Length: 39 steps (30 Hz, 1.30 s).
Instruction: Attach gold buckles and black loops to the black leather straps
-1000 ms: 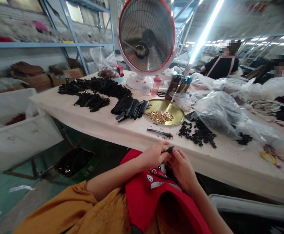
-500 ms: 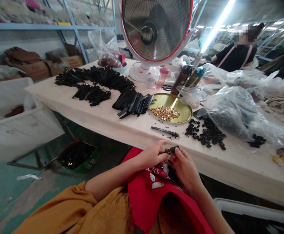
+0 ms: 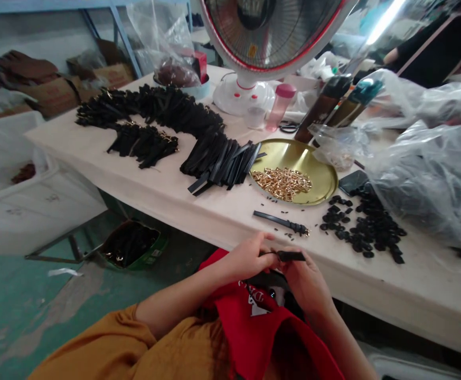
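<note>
Between my hands, just off the table's front edge, is a black strap (image 3: 291,256). My left hand (image 3: 252,257) pinches its left end, with the index finger stretched out above. My right hand (image 3: 307,282) is closed around the strap from below, and the strap's flat end shows over its fingers. Beyond my hands lies another black strap (image 3: 275,219) with gold hardware at its right end. A gold-coloured round tray (image 3: 325,184) holds a heap of small gold buckles (image 3: 281,183). To its right are many small black loops (image 3: 373,227).
Piles of black straps (image 3: 222,161) and finished-looking bundles (image 3: 147,142) cover the table's left part. A fan (image 3: 246,97), a pink cup (image 3: 281,105) and bottles (image 3: 325,105) stand behind. Plastic bags (image 3: 436,163) lie right. Below left is a bin of black pieces (image 3: 131,243).
The black piece in my hands has turned, so that a longer flat end now shows over my right fingers. The camera view has tilted down and come closer to the table.
</note>
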### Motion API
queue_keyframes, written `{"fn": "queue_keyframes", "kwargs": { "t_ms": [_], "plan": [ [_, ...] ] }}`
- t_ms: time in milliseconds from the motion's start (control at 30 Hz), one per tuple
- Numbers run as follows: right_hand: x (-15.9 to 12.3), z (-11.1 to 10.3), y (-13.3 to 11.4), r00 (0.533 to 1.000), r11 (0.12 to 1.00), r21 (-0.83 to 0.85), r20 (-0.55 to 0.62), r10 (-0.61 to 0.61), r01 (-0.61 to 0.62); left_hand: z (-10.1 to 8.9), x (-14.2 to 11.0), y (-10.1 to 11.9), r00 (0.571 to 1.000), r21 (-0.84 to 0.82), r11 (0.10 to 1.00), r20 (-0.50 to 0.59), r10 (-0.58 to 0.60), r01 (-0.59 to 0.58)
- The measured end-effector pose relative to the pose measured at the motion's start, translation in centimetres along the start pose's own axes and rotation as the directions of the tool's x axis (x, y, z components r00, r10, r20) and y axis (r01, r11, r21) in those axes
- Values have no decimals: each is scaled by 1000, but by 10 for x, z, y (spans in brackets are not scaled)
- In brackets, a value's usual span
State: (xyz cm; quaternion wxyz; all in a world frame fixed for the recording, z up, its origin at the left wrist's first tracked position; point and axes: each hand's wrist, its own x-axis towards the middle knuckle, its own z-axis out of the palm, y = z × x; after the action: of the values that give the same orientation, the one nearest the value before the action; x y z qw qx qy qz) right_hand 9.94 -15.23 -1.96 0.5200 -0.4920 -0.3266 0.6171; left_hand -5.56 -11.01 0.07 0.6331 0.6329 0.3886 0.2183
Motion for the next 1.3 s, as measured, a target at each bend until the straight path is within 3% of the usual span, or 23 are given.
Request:
{"fn": "queue_keyframes", "kwargs": {
  "t_ms": [200, 567, 733, 867, 1067, 1167, 1233, 1300],
  "plan": [
    [24, -5, 1, 955, 962, 26, 133, 266, -272, -14, 17, 10, 996, 260, 965, -89, -4, 27],
    [38, -24, 4, 858, 858, 165, 272, 436, -487, -11, 40, 8, 993, 463, 879, -82, -79, 109],
    [39, -28, 3, 869, 869, 118, 201, 452, -480, -12, 43, 13, 997, 526, 847, -54, -59, 79],
    [36, -25, 2, 884, 863, 206, 199, 424, -460, -12, 43, 15, 1000, 523, 852, 6, -29, 22],
    [33, -26, -4, 932, 903, 230, 105, 348, -363, -11, 35, 16, 999, 478, 877, -21, -43, 48],
    [31, -26, -8, 961, 953, 130, 33, 273, -275, -12, 29, 19, 993, 301, 951, 68, -94, 69],
    [30, -23, -9, 981, 981, -42, -61, 185, -188, -12, 27, 20, 981, 157, 984, 156, -113, 88],
    [28, -17, -10, 985, 968, -239, -170, 37, -77, -10, 26, 20, 978, 102, 990, 171, -116, 99]
  ]
}}
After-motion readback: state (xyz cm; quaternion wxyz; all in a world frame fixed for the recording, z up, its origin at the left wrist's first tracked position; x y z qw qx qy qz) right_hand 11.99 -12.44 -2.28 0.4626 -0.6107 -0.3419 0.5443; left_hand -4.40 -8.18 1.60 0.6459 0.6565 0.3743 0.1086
